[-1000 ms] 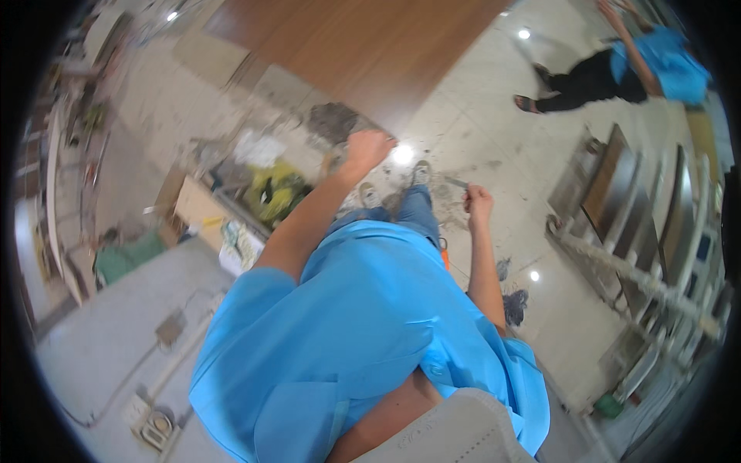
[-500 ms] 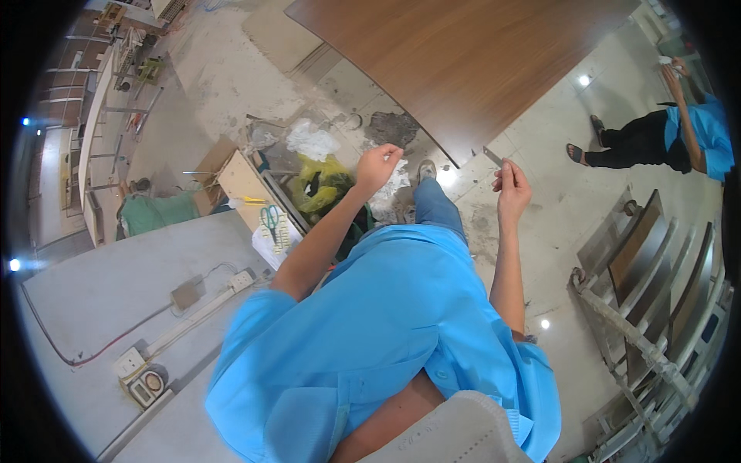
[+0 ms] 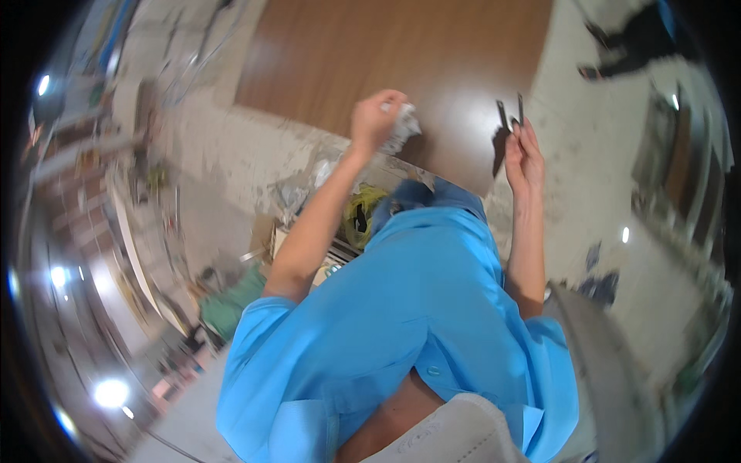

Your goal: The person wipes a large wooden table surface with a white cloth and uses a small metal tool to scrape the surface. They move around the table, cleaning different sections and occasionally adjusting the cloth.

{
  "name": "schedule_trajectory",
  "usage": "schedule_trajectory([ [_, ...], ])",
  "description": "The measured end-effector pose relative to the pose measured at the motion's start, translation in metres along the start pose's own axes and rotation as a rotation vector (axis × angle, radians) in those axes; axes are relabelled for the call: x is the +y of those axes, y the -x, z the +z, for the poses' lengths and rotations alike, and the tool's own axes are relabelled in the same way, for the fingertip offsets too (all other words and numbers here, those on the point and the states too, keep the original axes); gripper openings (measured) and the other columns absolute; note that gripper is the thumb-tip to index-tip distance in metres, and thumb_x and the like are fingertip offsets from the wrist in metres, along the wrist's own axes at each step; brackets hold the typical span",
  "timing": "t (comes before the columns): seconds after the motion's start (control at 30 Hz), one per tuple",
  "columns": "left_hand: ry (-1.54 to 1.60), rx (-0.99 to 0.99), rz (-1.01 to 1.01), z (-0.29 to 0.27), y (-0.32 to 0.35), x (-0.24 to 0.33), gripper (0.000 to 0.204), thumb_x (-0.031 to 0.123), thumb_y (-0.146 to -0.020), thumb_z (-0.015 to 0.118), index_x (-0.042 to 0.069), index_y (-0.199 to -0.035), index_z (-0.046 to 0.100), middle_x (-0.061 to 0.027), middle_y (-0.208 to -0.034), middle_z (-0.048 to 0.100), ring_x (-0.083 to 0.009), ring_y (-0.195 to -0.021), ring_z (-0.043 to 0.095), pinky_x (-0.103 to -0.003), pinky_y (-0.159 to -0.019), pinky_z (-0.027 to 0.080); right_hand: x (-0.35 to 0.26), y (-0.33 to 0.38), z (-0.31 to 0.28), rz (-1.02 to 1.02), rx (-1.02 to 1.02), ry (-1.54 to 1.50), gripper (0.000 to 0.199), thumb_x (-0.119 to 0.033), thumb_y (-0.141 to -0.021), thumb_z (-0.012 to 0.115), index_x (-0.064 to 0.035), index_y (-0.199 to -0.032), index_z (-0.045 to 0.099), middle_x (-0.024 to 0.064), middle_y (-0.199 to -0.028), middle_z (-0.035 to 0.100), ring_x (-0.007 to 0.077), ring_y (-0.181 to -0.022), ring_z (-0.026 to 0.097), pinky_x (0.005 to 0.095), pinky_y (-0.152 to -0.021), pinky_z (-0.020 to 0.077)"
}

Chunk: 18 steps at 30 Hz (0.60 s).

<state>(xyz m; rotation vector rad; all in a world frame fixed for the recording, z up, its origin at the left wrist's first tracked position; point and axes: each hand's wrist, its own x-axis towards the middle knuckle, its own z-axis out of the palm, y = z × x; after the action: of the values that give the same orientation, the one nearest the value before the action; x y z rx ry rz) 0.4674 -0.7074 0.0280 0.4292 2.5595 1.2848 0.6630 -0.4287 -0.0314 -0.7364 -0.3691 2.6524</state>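
My left hand (image 3: 374, 122) is closed around a crumpled white cloth or wad of paper (image 3: 403, 131), which hangs over the near edge of a large brown wood-grain panel (image 3: 386, 58). Further right, my right hand (image 3: 526, 160) pinches two narrow dark strips (image 3: 502, 114) that stick up from its fingertips. Whether they join as one tool, like tweezers, is hidden by the fingers. This hand is beside the panel's right corner, and a dark reflection or shadow of it shows on the panel.
A yellow plastic bag (image 3: 359, 216) lies on the floor below my left forearm, with green fabric (image 3: 235, 301) further left. At upper right stands another person in dark trousers (image 3: 648, 42). Panels lean on a rack (image 3: 679, 170) at the right. Blur softens the surroundings.
I have moved nearer the panel, and my view has turned. Both hands are raised beside or over it. Two dark strips now show in my right hand, where one showed before.
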Motion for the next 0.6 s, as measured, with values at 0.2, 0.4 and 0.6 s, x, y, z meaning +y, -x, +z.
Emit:
schedule_trajectory([
  [0.2,-0.066,-0.149,0.118,-0.001,-0.05,-0.027,0.025,0.027,-0.1,0.072,0.004,-0.103,0.081,-0.0123,-0.097,0.081,-0.0243,-0.091,0.078,-0.033,-0.084,0.057,-0.023,0.062,-0.024,-0.145,0.059,-0.061,0.022,-0.001,-0.106,0.061,0.0033,-0.128,0.06,0.0177,-0.122,0.072,0.0225,-0.11,0.075,0.032,-0.094,0.0658],
  [0.4,0.066,-0.151,0.194,-0.02,-0.143,-0.061,0.024,0.021,-0.103,0.07,0.0,-0.108,0.078,-0.0089,-0.1,0.079,-0.018,-0.096,0.072,-0.032,-0.09,0.055,0.021,0.12,-0.024,-0.572,0.504,0.265,0.027,-0.006,-0.106,0.061,0.0017,-0.13,0.053,0.0234,-0.117,0.074,0.027,-0.103,0.077,0.0363,-0.091,0.0642],
  [0.6,-0.091,-0.309,0.545,-0.023,-0.194,-0.077,0.026,0.025,-0.103,0.067,0.003,-0.113,0.075,-0.0123,-0.109,0.074,-0.0275,-0.103,0.07,-0.04,-0.093,0.054,0.15,0.147,0.012,-0.802,0.916,0.521,0.043,-0.012,-0.108,0.062,0.0077,-0.143,0.046,0.024,-0.118,0.074,0.0263,-0.102,0.076,0.0344,-0.092,0.0608],
])
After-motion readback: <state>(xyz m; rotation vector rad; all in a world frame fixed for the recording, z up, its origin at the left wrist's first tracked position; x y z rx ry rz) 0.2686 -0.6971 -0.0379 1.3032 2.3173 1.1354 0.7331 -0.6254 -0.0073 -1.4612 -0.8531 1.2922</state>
